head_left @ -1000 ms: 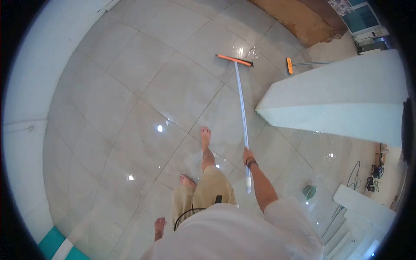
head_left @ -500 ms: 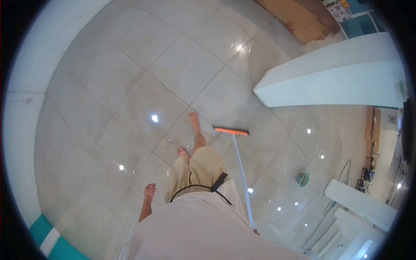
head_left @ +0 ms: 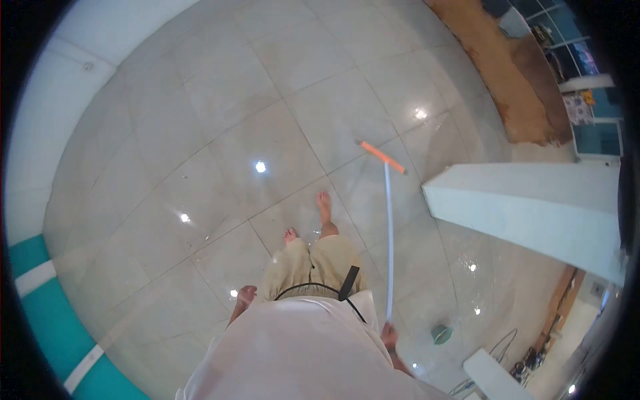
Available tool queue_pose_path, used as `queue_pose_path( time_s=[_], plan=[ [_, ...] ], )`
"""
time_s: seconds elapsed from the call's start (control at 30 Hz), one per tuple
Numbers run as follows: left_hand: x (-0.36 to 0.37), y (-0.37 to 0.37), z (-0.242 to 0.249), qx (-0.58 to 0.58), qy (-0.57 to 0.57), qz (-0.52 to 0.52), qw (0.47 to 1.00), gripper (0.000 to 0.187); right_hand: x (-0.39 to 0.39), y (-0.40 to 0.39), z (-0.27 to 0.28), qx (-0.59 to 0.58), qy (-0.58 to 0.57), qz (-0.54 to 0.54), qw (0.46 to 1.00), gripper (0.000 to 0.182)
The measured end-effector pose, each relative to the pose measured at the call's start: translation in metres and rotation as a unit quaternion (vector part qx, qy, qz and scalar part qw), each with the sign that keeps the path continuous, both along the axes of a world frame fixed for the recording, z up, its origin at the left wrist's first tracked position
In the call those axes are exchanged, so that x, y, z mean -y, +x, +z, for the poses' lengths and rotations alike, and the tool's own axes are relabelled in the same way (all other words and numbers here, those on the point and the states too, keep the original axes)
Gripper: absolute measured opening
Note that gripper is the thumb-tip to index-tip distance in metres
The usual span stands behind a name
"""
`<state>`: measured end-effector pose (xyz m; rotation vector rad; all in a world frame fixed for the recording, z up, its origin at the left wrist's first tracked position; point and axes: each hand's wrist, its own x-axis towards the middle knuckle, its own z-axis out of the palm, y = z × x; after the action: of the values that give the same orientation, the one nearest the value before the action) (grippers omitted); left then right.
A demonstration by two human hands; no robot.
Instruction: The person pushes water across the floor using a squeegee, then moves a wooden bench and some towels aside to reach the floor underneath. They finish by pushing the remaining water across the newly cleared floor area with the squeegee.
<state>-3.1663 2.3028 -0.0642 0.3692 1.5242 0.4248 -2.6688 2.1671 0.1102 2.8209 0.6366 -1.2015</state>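
A floor squeegee with an orange head [head_left: 382, 157] rests on the wet tiled floor, ahead and to the right of my bare feet. Its long pale pole [head_left: 390, 240] runs back toward my body. My right hand [head_left: 389, 335] is closed round the top end of that pole, beside my hip. At my other side my left hand [head_left: 247, 295] hangs with its fingers curled in, holding nothing that I can see. Both hands are small and slightly blurred in the view.
A white pillar [head_left: 527, 207] stands on the right, with a wooden counter [head_left: 500, 73] behind it. A small green bucket [head_left: 441, 334] sits at lower right near a white bench-like block [head_left: 493, 373] and cables. A white and teal wall [head_left: 47, 320] borders the left.
The squeegee head has moved forward and right, away from my feet, and has turned. My right hand now shows on the pole. My view has swung round, and I stand on nearly the same spot.
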Motion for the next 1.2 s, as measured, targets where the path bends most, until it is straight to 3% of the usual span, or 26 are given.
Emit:
queue_pose_path(
  time_s=[0.07, 0.13, 0.17, 0.2, 0.23, 0.3, 0.33, 0.4, 0.47, 0.5, 0.53, 0.57, 0.6, 0.63, 0.67, 0.7, 0.73, 0.77, 0.8, 0.83, 0.87, 0.9, 1.0, 1.13, 1.2],
  plan=[
    [-0.042, 0.024, 0.033, -0.097, 0.015, -0.052, 0.994, 0.024, -0.092, 0.044, -0.059, 0.049, 0.034, 0.028, 0.998, 0.041],
    [-0.079, 0.04, 0.054, -0.103, 0.081, -0.003, 0.991, 0.017, -0.205, 0.081, -0.088, 0.081, 0.105, 0.07, 0.989, 0.043],
    [-0.092, 0.04, 0.062, -0.11, 0.099, -0.002, 0.989, 0.017, -0.265, 0.101, -0.091, 0.062, 0.041, 0.095, 0.993, 0.044],
    [-0.103, 0.042, 0.067, -0.116, 0.117, 0.0, 0.986, 0.017, -0.308, 0.118, -0.1, 0.05, 0.087, 0.108, 0.989, 0.05],
    [-0.117, 0.051, 0.082, -0.118, 0.116, 0.011, 0.986, 0.017, -0.352, 0.131, -0.104, 0.07, 0.049, 0.144, 0.986, 0.056],
    [-0.138, 0.063, 0.115, -0.18, 0.115, 0.028, 0.977, 0.016, -0.403, 0.141, -0.11, 0.097, 0.038, 0.158, 0.982, 0.055],
    [-0.132, 0.059, 0.109, -0.178, 0.119, 0.039, 0.976, 0.017, -0.409, 0.139, -0.107, 0.096, 0.036, 0.165, 0.981, 0.055],
    [-0.108, 0.053, 0.101, -0.189, 0.11, 0.031, 0.975, 0.018, -0.415, 0.132, -0.094, -0.029, -0.011, 0.038, 0.999, 0.057],
    [-0.092, 0.051, 0.096, -0.211, 0.053, 0.014, 0.976, 0.02, -0.351, 0.158, -0.169, -0.031, -0.024, 0.099, 0.994, 0.057],
    [-0.084, 0.051, 0.099, -0.214, 0.028, -0.017, 0.976, 0.02, -0.323, 0.148, -0.172, 0.003, -0.04, 0.053, 0.998, 0.057],
    [-0.074, 0.049, 0.102, -0.217, 0.005, -0.046, 0.975, 0.021, -0.301, 0.125, -0.137, -0.013, -0.011, 0.082, 0.996, 0.058],
    [-0.044, 0.041, 0.081, -0.211, 0.013, -0.006, 0.977, 0.021, -0.273, 0.106, -0.122, 0.013, -0.05, 0.109, 0.993, 0.057],
    [-0.042, 0.041, 0.093, -0.21, -0.034, -0.024, 0.977, 0.022, -0.233, 0.087, -0.116, 0.023, -0.041, 0.073, 0.996, 0.056],
    [-0.03, 0.029, 0.089, -0.21, -0.034, -0.023, 0.977, 0.022, -0.211, 0.062, -0.084, -0.008, -0.066, 0.118, 0.991, 0.057],
    [-0.006, 0.017, 0.077, -0.166, -0.062, -0.019, 0.984, 0.022, -0.173, 0.045, -0.083, 0.014, -0.098, 0.067, 0.993, 0.055],
    [0.014, 0.006, 0.064, -0.122, -0.087, -0.015, 0.989, 0.023, -0.091, 0.047, -0.128, -0.008, -0.105, 0.006, 0.994, 0.052],
    [0.032, -0.007, 0.052, -0.12, -0.082, -0.008, 0.989, 0.023, -0.053, 0.027, -0.113, -0.02, -0.022, 0.022, 0.999, 0.049],
    [0.049, -0.021, 0.039, -0.221, 0.065, -0.23, 0.946, 0.025, -0.039, 0.001, -0.092, -0.02, -0.036, 0.037, 0.998, 0.049],
    [0.057, -0.031, 0.029, -0.307, 0.205, -0.432, 0.823, 0.028, -0.034, -0.02, -0.078, -0.023, -0.061, 0.043, 0.997, 0.049],
    [0.059, -0.037, 0.025, -0.311, 0.206, -0.426, 0.825, 0.028, -0.028, -0.037, -0.067, -0.026, -0.075, 0.049, 0.996, 0.049],
    [0.064, -0.042, 0.02, -0.243, 0.041, -0.248, 0.937, 0.03, -0.023, -0.049, -0.058, -0.027, -0.084, 0.055, 0.995, 0.048],
    [0.066, -0.047, 0.015, -0.154, -0.127, -0.055, 0.978, 0.033, -0.023, -0.06, -0.052, -0.029, -0.09, 0.062, 0.994, 0.048],
    [0.057, -0.063, 0.003, -0.159, -0.11, -0.131, 0.972, 0.035, -0.036, -0.081, -0.037, -0.025, -0.1, 0.082, 0.991, 0.047],
    [-0.011, -0.087, -0.01, -0.213, -0.072, -0.246, 0.943, 0.034, -0.075, -0.102, -0.029, -0.016, -0.08, 0.096, 0.992, 0.046],
    [-0.074, -0.087, 0.013, -0.101, -0.038, 0.062, 0.992, 0.027, -0.111, -0.117, -0.032, -0.013, -0.056, 0.1, 0.993, 0.046]
  ],
)
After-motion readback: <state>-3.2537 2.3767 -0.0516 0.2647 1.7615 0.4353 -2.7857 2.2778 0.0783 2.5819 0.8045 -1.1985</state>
